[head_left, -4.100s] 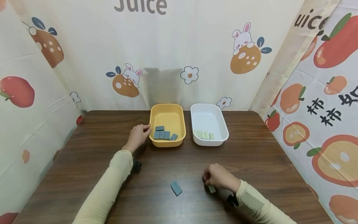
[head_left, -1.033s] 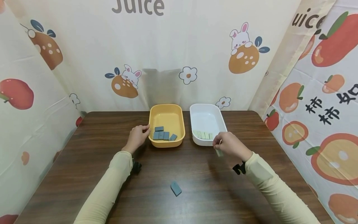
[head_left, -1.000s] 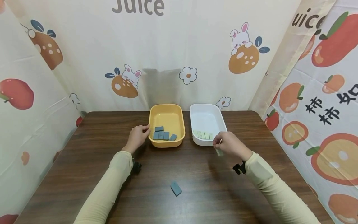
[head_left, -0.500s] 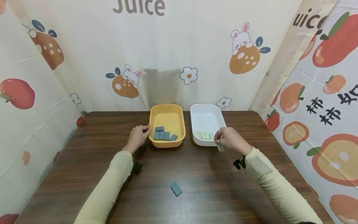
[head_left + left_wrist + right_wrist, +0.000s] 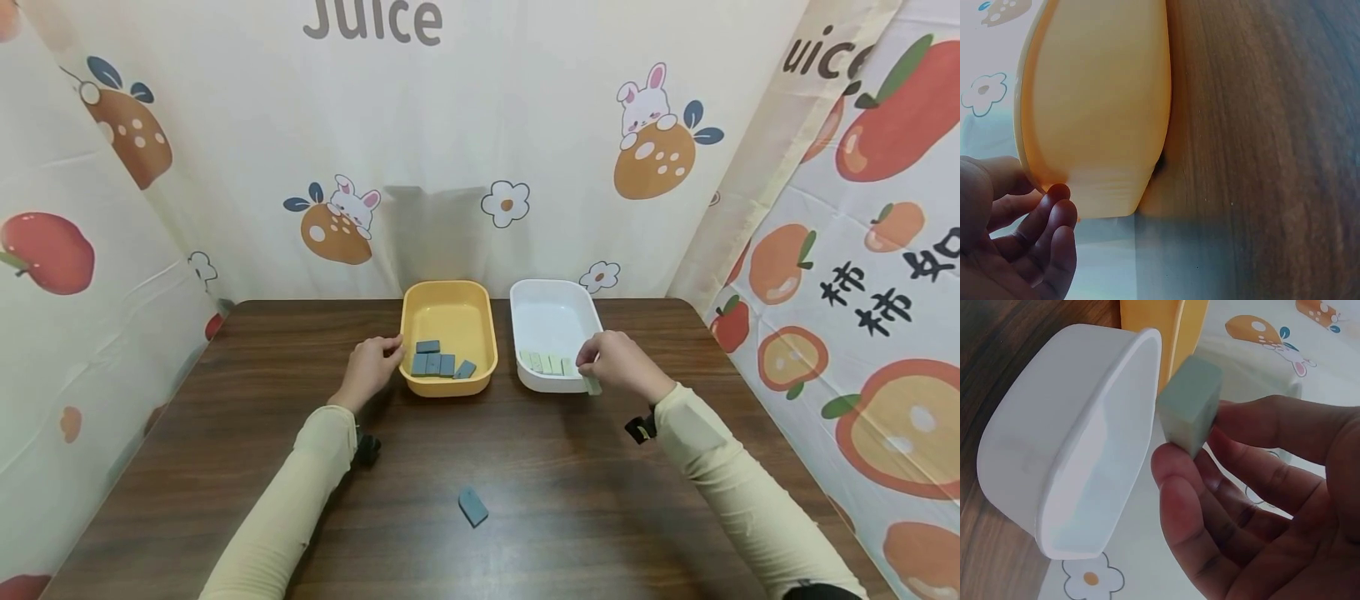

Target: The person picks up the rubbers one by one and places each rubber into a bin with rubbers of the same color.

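Note:
My left hand pinches the left rim of the yellow bin; the left wrist view shows thumb and fingers on either side of that rim. Several blue-grey blocks lie inside it, toward the near end. With thumb and fingers, my right hand holds a pale green block up near the mouth of the white bin. In the head view this block overlaps the bin's near right corner. Several pale green blocks stand in a row along the near end of the white bin.
One blue-grey block with a narrowed end lies alone on the dark wooden table, nearer than the bins. A printed curtain hangs right behind the bins, and more patterned cloth borders the right side.
My right hand has lifted the pale green block off the table and carried it forward to the white bin, lately creeping slightly farther. The left hand has stayed on the yellow rim.

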A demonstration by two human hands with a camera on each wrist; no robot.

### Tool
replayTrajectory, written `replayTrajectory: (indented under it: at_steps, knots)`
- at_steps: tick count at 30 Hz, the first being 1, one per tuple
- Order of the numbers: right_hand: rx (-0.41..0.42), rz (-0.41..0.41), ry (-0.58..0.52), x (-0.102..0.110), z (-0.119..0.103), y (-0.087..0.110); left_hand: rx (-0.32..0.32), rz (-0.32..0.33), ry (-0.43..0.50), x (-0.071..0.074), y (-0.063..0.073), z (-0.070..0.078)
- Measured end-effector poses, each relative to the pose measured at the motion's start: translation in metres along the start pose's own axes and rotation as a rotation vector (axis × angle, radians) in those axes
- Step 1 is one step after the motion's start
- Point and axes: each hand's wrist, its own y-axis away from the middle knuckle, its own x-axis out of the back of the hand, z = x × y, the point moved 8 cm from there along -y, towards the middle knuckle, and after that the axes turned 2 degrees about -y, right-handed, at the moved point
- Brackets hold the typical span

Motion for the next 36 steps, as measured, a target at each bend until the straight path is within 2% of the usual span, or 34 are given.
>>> replayTrajectory:
  at_steps: [7,22,36]
  knots:
    - [-0.034,-0.02,-0.037,0.0,0.006,-0.009,-0.004,0.006,0.004,0.001,0.0,0.0]
    - [-0.05,0.019,-0.023,0.006,0.019,-0.022,-0.008,0.007,0.013,0.0,-0.001,-0.001]
    - [-0.084,0.057,-0.025,0.001,0.036,-0.036,-0.015,0.012,0.012,0.001,0.003,-0.001]
